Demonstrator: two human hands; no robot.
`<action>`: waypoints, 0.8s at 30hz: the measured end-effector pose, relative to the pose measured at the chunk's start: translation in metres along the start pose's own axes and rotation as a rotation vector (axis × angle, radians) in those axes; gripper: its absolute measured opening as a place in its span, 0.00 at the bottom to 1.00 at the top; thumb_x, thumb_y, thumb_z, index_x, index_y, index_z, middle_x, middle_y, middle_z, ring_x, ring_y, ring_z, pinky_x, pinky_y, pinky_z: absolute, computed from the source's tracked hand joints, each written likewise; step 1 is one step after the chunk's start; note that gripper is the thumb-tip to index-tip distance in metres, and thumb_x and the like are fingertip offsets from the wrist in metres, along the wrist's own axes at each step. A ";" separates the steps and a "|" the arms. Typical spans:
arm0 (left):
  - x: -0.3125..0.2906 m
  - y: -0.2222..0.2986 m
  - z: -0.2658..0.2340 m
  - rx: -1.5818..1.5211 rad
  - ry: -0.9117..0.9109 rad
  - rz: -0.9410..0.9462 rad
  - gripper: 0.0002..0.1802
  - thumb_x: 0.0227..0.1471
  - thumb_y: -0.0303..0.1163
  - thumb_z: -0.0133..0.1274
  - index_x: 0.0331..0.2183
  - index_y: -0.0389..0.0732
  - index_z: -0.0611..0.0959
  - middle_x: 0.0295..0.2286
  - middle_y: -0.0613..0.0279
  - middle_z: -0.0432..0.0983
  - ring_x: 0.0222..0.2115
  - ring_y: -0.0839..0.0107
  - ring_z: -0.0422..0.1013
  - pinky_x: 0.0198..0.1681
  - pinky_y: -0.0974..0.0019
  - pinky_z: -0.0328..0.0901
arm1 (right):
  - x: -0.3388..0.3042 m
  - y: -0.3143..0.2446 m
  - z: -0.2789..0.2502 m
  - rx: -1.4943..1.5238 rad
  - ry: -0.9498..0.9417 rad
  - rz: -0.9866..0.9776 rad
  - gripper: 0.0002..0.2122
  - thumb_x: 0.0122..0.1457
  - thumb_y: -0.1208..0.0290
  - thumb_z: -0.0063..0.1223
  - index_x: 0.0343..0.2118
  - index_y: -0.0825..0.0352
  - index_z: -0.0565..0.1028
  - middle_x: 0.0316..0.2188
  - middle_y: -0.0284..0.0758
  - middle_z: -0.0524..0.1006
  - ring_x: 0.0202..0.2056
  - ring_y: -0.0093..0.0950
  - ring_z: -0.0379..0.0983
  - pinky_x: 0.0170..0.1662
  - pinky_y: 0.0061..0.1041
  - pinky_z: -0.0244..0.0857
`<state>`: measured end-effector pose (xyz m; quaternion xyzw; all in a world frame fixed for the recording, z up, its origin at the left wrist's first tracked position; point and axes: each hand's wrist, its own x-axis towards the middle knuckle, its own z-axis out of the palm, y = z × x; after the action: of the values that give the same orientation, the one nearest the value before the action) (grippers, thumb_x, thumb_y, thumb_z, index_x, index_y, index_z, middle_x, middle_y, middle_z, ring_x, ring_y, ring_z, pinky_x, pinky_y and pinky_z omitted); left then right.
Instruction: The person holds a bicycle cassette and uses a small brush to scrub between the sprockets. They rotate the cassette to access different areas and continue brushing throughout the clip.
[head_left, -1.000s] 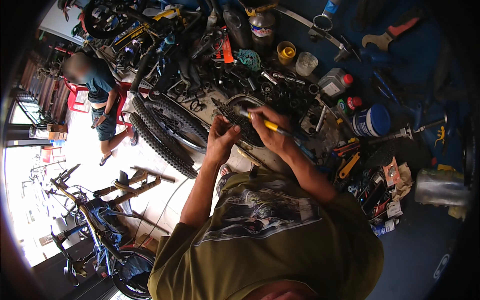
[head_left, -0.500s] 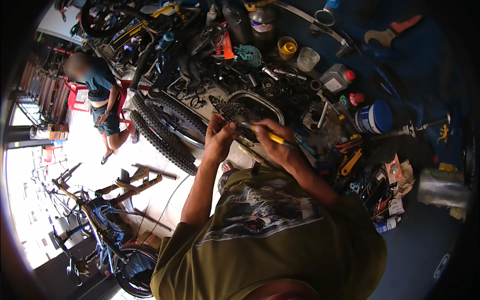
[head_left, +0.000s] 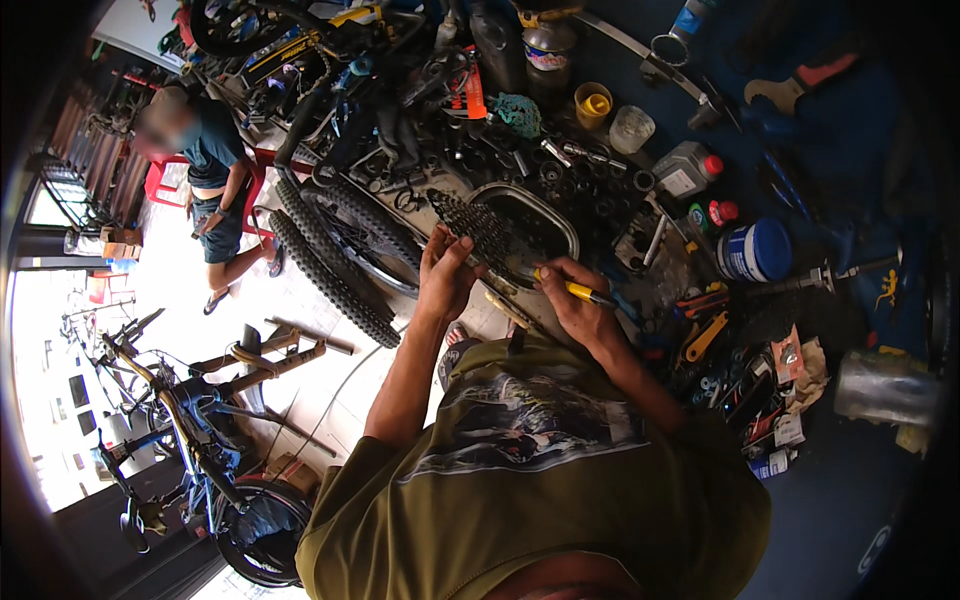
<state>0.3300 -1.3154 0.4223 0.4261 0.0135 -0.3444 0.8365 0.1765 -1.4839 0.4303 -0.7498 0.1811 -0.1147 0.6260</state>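
Observation:
A dark bicycle cassette (head_left: 478, 228) with stacked toothed sprockets is held up over the cluttered workbench. My left hand (head_left: 447, 272) grips its lower left edge, thumb and fingers closed. Close on the right, my right hand (head_left: 580, 305) is wrapped round a slim tool with a yellow and black handle (head_left: 588, 293). The tool's working end lies near the cassette's lower right side, too dark to make out. Just beyond the cassette is a metal-rimmed basin (head_left: 574, 232) with a dark inside.
Sockets and small parts cover the bench beyond my hands. On the right stand a grey bottle with a red cap (head_left: 688, 170), a blue-lidded tub (head_left: 755, 250) and yellow-handled tools (head_left: 706, 336). Bicycle tyres (head_left: 325, 270) lean at left; a person (head_left: 212, 170) sits behind them.
My right hand has drawn the tool a little right, away from the cassette. The cassette is tilted so more of its sprocket faces shows. The whole view has shifted slightly.

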 end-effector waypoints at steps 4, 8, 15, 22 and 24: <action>0.002 0.001 0.003 -0.033 -0.009 -0.001 0.13 0.58 0.30 0.58 0.41 0.49 0.70 0.37 0.73 0.68 0.42 0.75 0.70 0.43 0.56 0.70 | -0.001 -0.026 0.008 0.170 0.012 -0.034 0.15 0.69 0.60 0.54 0.43 0.69 0.80 0.25 0.27 0.78 0.27 0.16 0.70 0.31 0.21 0.64; 0.000 0.006 0.011 -0.038 -0.025 -0.019 0.13 0.58 0.30 0.58 0.40 0.49 0.70 0.36 0.72 0.68 0.41 0.74 0.72 0.42 0.55 0.72 | 0.000 0.004 -0.001 0.124 0.006 0.056 0.13 0.69 0.61 0.55 0.44 0.68 0.81 0.25 0.26 0.77 0.29 0.14 0.70 0.33 0.18 0.65; 0.004 0.003 -0.002 -0.056 -0.086 -0.006 0.15 0.58 0.30 0.57 0.46 0.46 0.71 0.41 0.69 0.73 0.46 0.69 0.74 0.40 0.56 0.74 | 0.001 0.016 -0.002 0.114 -0.026 0.017 0.14 0.70 0.63 0.54 0.45 0.70 0.80 0.31 0.34 0.83 0.37 0.19 0.78 0.40 0.21 0.70; -0.006 0.007 0.000 0.019 -0.060 0.050 0.18 0.56 0.28 0.60 0.46 0.44 0.71 0.37 0.71 0.70 0.36 0.76 0.71 0.37 0.66 0.70 | 0.029 0.044 -0.025 -0.334 0.023 -0.069 0.08 0.66 0.67 0.58 0.40 0.66 0.82 0.30 0.34 0.82 0.35 0.18 0.79 0.37 0.22 0.69; -0.004 0.003 -0.001 0.088 -0.059 0.070 0.18 0.54 0.26 0.62 0.43 0.45 0.71 0.34 0.72 0.67 0.33 0.79 0.68 0.35 0.70 0.67 | 0.035 0.060 -0.030 -0.537 0.051 -0.230 0.08 0.65 0.67 0.59 0.40 0.65 0.82 0.29 0.34 0.82 0.35 0.19 0.79 0.36 0.23 0.69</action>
<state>0.3293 -1.3108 0.4251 0.4522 -0.0413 -0.3277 0.8285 0.1888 -1.5345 0.3750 -0.9012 0.1347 -0.1518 0.3830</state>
